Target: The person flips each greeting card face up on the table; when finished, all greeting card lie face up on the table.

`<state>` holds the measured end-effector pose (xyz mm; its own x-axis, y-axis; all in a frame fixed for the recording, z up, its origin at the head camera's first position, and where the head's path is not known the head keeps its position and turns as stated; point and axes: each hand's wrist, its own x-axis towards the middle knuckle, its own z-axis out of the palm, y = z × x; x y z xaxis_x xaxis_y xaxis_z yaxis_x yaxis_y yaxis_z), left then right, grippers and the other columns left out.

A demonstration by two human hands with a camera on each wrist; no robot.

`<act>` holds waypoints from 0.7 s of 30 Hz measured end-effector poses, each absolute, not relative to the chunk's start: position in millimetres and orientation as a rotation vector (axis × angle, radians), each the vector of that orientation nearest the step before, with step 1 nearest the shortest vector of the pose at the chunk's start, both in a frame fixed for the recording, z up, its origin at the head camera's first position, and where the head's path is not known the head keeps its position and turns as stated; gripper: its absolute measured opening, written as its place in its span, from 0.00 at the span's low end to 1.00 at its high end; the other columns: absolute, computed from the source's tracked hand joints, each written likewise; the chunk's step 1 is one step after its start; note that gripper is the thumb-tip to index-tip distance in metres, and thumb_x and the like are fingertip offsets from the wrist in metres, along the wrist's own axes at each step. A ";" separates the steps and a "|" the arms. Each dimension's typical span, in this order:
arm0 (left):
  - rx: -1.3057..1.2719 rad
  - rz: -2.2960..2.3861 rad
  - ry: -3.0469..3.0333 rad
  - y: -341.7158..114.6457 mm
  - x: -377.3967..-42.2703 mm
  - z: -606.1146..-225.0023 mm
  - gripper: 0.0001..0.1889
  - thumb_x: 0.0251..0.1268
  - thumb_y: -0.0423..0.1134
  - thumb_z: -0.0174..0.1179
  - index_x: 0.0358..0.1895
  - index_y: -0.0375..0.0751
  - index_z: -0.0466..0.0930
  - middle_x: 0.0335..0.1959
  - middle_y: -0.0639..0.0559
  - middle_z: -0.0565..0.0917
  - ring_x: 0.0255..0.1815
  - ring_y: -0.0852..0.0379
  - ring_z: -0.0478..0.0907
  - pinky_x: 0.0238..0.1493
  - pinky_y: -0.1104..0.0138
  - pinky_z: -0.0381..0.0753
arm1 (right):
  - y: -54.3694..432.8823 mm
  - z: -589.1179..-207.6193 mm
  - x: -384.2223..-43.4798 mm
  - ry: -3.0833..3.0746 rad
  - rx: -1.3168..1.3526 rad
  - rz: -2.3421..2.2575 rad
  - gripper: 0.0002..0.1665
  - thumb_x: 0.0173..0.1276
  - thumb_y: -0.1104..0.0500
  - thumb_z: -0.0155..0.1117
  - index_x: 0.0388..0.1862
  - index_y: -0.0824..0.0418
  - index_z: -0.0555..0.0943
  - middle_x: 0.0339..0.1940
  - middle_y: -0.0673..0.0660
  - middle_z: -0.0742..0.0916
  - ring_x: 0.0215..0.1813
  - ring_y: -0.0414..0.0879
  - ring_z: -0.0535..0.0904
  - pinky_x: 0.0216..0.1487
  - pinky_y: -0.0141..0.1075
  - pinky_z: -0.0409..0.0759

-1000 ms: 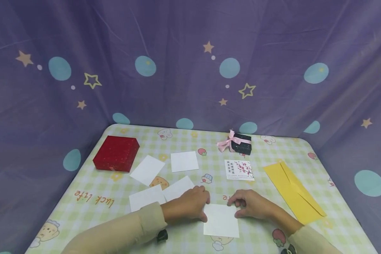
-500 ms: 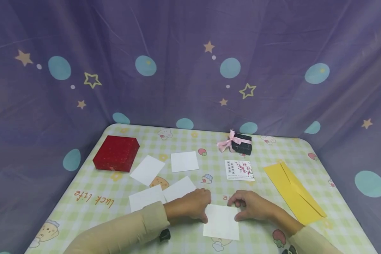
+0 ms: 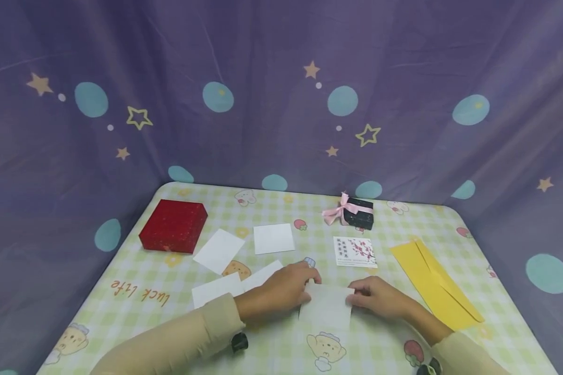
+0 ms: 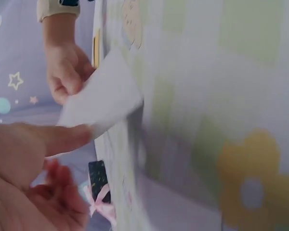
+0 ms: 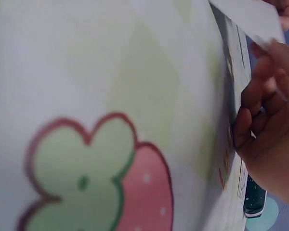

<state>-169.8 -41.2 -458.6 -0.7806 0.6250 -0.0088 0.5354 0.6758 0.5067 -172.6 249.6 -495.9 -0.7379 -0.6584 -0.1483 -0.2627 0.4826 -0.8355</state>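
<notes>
The left hand [image 3: 283, 286] is pinching a blank white card [image 3: 326, 307] near its far left corner, and the right hand [image 3: 380, 298] is pinching the far right corner, so both grips are holding it. The card is slanting between them above the near part of the desk [image 3: 136, 328]. A blossom-printed card [image 3: 355, 252] is lying beyond the right hand, near a yellow envelope [image 3: 436, 284].

My table [image 3: 403, 229], curtained on three sides.
I find the curtain [image 3: 272, 47] purple, printed with stars and ovals; the table green-checked, with rounded far corners.
</notes>
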 end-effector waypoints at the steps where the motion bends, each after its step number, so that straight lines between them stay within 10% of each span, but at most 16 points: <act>1: 0.964 0.797 2.735 -42.5 -171.7 -456.6 0.15 0.59 0.37 0.72 0.49 0.53 0.86 0.36 0.57 0.81 0.31 0.67 0.70 0.34 0.74 0.72 | 250.8 -495.6 -173.8 2.239 -0.763 -1.235 0.12 0.78 0.54 0.58 0.40 0.58 0.86 0.19 0.59 0.81 0.23 0.32 0.73 0.28 0.29 0.76; 8: 1.077 1.072 2.837 -49.5 -180.2 -447.8 0.07 0.68 0.45 0.67 0.44 0.55 0.92 0.41 0.64 0.91 0.38 0.71 0.84 0.37 0.78 0.77 | 256.4 -490.5 -180.3 2.017 -0.676 -1.612 0.29 0.87 0.55 0.37 0.61 0.78 0.76 0.52 0.67 0.89 0.49 0.46 0.89 0.50 0.38 0.86; 15: 1.186 0.940 2.726 -52.2 -181.9 -451.8 0.14 0.74 0.44 0.61 0.58 0.54 0.86 0.50 0.59 0.90 0.39 0.69 0.84 0.42 0.75 0.80 | 254.8 -483.1 -183.1 2.415 -0.463 -1.528 0.15 0.76 0.57 0.61 0.56 0.62 0.84 0.37 0.53 0.88 0.36 0.35 0.81 0.40 0.29 0.81; 21: 1.220 0.809 2.774 -51.1 -183.7 -459.7 0.20 0.74 0.44 0.60 0.66 0.53 0.80 0.51 0.59 0.90 0.46 0.64 0.87 0.47 0.70 0.83 | 258.1 -481.8 -185.7 2.411 -0.584 -1.483 0.34 0.73 0.63 0.64 0.76 0.65 0.67 0.25 0.55 0.79 0.25 0.33 0.69 0.27 0.30 0.72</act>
